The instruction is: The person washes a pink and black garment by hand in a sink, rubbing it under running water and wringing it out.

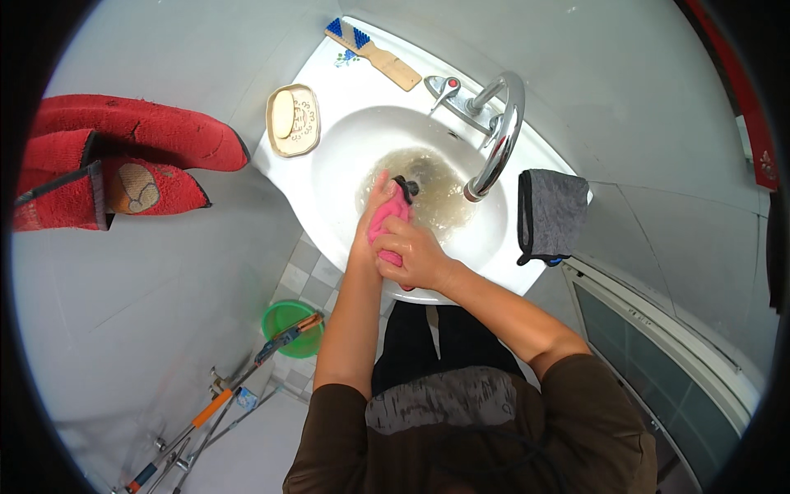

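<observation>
- what colour is the held cloth [388, 224]?
- bright pink, edged black.
- and the sink [299, 191]?
- white, with a blue flower print [346, 58] and green leaves.
- the brush [387, 66]?
- tan, blue bristles [360, 37].
- floor tiles [317, 290]?
- grey and white checks.
- the towel [164, 132]?
- red, black trim.

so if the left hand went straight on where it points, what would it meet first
The left hand would probably meet the sink's far inner wall, toward the wooden brush; depth is unclear, so cloudy water might come first.
</observation>
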A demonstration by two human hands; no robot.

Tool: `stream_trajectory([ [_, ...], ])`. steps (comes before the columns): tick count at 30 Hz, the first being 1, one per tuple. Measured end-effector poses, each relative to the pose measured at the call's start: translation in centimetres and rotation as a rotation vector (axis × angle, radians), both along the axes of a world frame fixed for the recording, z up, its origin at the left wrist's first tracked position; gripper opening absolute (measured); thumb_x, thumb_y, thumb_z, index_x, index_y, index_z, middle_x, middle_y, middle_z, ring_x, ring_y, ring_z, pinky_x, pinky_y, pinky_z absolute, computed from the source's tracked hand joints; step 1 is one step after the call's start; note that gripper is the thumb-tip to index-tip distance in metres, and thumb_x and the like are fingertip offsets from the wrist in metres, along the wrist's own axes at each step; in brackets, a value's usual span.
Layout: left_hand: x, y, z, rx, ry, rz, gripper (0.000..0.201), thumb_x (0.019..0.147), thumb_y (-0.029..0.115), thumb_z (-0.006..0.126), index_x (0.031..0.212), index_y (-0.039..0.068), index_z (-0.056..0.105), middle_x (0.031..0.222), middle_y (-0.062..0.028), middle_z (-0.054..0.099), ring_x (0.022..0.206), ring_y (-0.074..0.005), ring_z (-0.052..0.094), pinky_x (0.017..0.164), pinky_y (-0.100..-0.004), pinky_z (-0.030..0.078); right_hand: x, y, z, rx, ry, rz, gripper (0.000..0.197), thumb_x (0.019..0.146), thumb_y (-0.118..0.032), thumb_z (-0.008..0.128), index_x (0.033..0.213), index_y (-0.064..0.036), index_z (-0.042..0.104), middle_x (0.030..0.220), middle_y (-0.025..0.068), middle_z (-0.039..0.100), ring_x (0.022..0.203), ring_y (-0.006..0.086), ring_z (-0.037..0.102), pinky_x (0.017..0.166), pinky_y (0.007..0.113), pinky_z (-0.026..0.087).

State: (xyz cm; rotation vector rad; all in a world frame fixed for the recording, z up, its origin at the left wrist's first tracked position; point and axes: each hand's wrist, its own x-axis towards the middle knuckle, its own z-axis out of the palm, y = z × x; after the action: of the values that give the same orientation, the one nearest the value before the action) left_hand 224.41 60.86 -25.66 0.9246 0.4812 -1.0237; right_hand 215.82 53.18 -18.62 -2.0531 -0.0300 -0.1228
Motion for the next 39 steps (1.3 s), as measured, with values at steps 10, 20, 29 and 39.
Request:
stream_trajectory([
  [10,-2.5,-0.9,-0.9,0.016,0.274,0.363,0.033,0.097,0.033,0.039,0.11,0.004,0.049,0.102,-0.0106,0.058,0.09,-0.0243,0.059,0.083,-0.0382,0.049,2.8,-5.1,-7.6,0.002,0.247,-0.29,0.022,0.089,-0.026,0.048,0.084,-0.0052,0.055,0.076,0.0172,0.057,0.074,0.0358,0.055,0.067,0.041,0.044],
  [20,0.5,1.9,-2.3,1.022,-1.7,-0.802,0.057,0.081,0.019,0.061,0.134,0.012,0.04,0.145,-0.0157,0.026,0.131,-0.0327,0.028,0.103,-0.0473,0.03,0.0,-6.0,-8.4,-0.645,0.209,-0.255,0.048,0.08,-0.026,0.062,0.127,-0.0204,0.05,0.14,0.0078,0.031,0.123,0.0367,0.036,0.1,0.045,0.031],
  [29,-2.1,-0.8,-3.3,0.709,-0.631,0.029,0.04,0.09,0.016,0.051,0.127,0.003,0.044,0.134,-0.0147,0.039,0.12,-0.027,0.041,0.099,-0.0364,0.036,-0.2,-6.3,-11.7,-0.344,0.161,-0.623,0.05,0.075,-0.018,0.064,0.122,-0.012,0.05,0.126,0.0132,0.045,0.115,0.0353,0.043,0.096,0.039,0.039],
  [39,0.2,0.1,-3.7,-0.032,0.224,0.179,0.046,0.094,0.04,0.045,0.122,0.003,0.048,0.113,-0.0108,0.056,0.1,-0.0231,0.055,0.087,-0.0354,0.047,0.1,-1.6,-6.8,0.246,0.105,-0.236,0.026,0.067,-0.016,0.07,0.089,-0.0071,0.06,0.092,0.0121,0.054,0.09,0.0311,0.054,0.082,0.037,0.043],
])
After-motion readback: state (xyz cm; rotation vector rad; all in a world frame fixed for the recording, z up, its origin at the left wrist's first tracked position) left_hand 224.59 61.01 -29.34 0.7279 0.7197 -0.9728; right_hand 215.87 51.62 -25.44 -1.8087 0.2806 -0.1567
